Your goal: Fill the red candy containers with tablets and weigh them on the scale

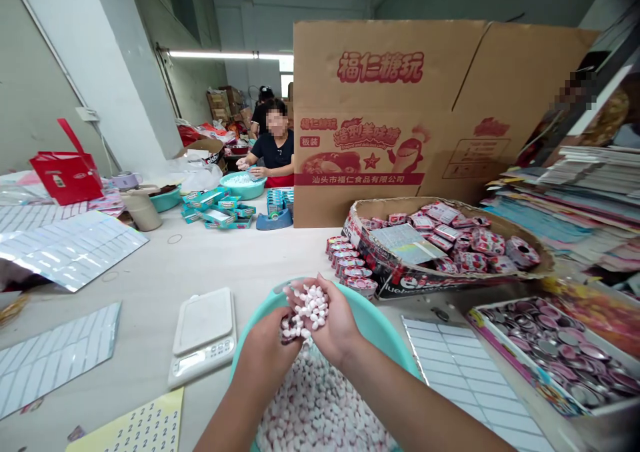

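Observation:
Over a turquoise basin (400, 345) full of small white and pale pink candies (320, 399), my two hands are close together. My right hand (343, 322) is cupped, with a heap of candies (314, 305) in its palm and on its fingers. My left hand (267, 342) is closed around a small container (287, 337), of which only a dark and pink edge shows; it looks like the printed tins nearby. Candies lie at the container's mouth, between the hands. The rest of the container is hidden by the left fingers.
Left of the basin sits a white scale (204, 332). At the right are a cardboard tray of printed tins (487, 242), a row of tins (350, 265), a box of round lids (560, 345) and label sheets (465, 372). Behind a tall carton (390, 125), a co-worker (275, 149) sits.

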Tool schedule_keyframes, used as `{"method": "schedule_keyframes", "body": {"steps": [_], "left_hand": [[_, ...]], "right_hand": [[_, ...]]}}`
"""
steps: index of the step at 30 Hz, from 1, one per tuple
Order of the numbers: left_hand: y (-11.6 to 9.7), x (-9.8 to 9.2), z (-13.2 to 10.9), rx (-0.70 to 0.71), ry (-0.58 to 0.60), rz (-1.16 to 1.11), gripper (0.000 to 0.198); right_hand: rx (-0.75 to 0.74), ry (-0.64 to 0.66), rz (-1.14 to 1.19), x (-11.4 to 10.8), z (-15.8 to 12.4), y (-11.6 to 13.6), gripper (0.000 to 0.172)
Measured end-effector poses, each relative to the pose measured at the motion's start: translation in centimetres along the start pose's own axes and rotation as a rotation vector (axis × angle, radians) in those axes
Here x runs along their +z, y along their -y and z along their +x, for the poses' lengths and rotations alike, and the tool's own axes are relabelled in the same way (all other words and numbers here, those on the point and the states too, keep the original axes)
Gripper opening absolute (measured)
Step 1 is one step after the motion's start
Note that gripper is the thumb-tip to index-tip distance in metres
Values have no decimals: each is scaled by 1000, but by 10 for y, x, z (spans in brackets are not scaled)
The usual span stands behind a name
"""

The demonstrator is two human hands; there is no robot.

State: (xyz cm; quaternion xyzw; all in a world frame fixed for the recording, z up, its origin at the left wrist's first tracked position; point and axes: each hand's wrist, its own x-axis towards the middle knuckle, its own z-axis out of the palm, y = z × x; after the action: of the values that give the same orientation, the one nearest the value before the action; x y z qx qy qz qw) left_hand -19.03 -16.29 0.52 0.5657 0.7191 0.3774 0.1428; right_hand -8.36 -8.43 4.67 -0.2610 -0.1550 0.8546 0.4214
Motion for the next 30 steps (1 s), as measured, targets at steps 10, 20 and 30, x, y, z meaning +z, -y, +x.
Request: {"method": "schedule_keyframes", "body": {"steps": [10,20,30], "left_hand": [[-8,-6,-3,-3,32,-29,28],[-4,-12,2,-152,-52,-132,25],[-3,-14,3,-140,-31,-51,14]], "right_hand": [[-27,-1,-282,-1,-7,12,17],[-501,421,-1561,-15,-14,29,19],[-585,585,-1803,-19,-13,31,17]]}}
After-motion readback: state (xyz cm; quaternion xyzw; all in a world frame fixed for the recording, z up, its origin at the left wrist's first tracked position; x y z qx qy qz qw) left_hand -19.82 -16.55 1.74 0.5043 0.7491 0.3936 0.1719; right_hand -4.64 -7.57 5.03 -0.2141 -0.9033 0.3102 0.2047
